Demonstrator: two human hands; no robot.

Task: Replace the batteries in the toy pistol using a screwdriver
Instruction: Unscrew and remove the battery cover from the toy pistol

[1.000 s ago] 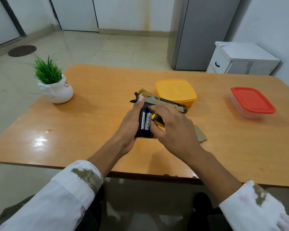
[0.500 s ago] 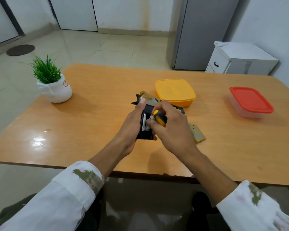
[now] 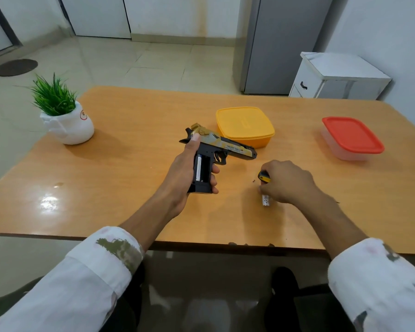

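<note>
My left hand (image 3: pixel 186 173) grips the black handle of the gold and black toy pistol (image 3: pixel 222 146) at the table's middle, barrel pointing right. The open battery bay in the handle shows one battery (image 3: pixel 198 168) on its left side, with the slot beside it dark. To the right, my right hand (image 3: pixel 286 182) rests low on the table, closed around a yellow and black screwdriver (image 3: pixel 264 176). A silver battery (image 3: pixel 266 200) pokes out under its fingers, touching the table. A tiny dark screw (image 3: pixel 253 181) lies just left of the screwdriver.
A yellow lidded box (image 3: pixel 244 124) sits right behind the pistol's barrel. A red-lidded clear box (image 3: pixel 351 137) stands at the right. A white pot with a green plant (image 3: pixel 65 116) is at the left. The wooden table (image 3: pixel 130 130) ends near my arms.
My right hand has left the pistol's handle and moved right and down to the table, taking one battery and the screwdriver with it. The bay now shows a single battery.
</note>
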